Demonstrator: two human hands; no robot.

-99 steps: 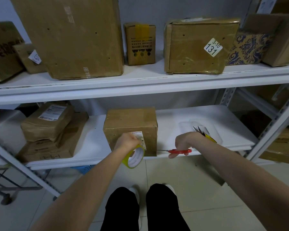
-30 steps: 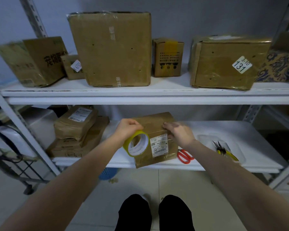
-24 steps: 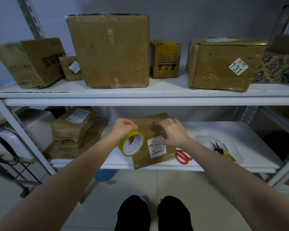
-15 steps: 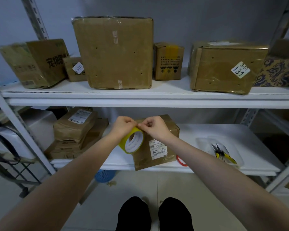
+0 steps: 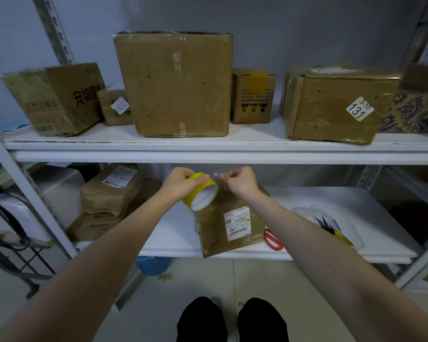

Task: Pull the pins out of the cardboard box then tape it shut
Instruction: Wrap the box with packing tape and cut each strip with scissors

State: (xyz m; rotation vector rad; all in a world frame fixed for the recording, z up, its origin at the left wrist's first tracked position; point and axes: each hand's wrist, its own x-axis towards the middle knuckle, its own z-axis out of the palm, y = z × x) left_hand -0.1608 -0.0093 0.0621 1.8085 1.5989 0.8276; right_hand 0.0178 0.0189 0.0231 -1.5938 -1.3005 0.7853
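On the lower shelf [image 5: 163, 233] the cardboard box [image 5: 235, 233] sits directly under our hands. It lies skewed, one corner at the shelf's front edge and its labelled face toward us, with its top nearer our right hand [image 5: 241, 181]. Our left hand [image 5: 181, 182] grips the yellow tape roll [image 5: 200, 196] and the right pinches the tape end [image 5: 216, 174], a short strip stretched between them above the box; red scissors [image 5: 273, 240] lie just right of it.
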